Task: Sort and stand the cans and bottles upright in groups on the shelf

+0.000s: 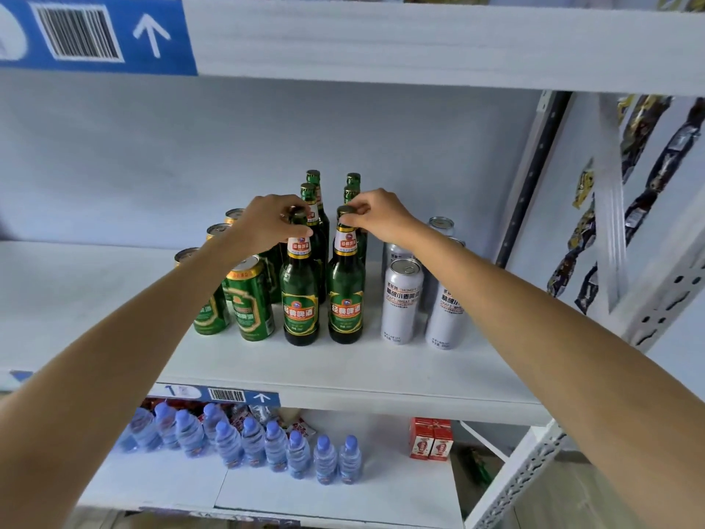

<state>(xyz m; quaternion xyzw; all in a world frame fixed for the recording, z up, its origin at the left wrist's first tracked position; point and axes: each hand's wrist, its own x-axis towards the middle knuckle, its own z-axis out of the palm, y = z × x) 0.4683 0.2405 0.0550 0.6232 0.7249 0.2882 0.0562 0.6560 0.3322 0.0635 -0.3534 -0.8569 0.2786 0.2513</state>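
On the white shelf [343, 366] several green beer bottles stand upright in two rows. My left hand [269, 219] grips the cap and neck of the front left bottle [299, 299]. My right hand [375, 213] pinches the cap of the front right bottle [346, 295]. More bottles [314, 192] stand behind these two. Left of the bottles stand several green cans [250, 299], partly hidden by my left forearm. To the right stand white cans [400, 299], some hidden behind my right forearm.
The shelf above [419, 40] hangs low over the bottles. A slotted upright post [534, 173] bounds the shelf at the right, with snack packets [648, 147] hanging beyond it. Below are small water bottles [267, 448] and red cartons [431, 439]. The shelf's left part is bare.
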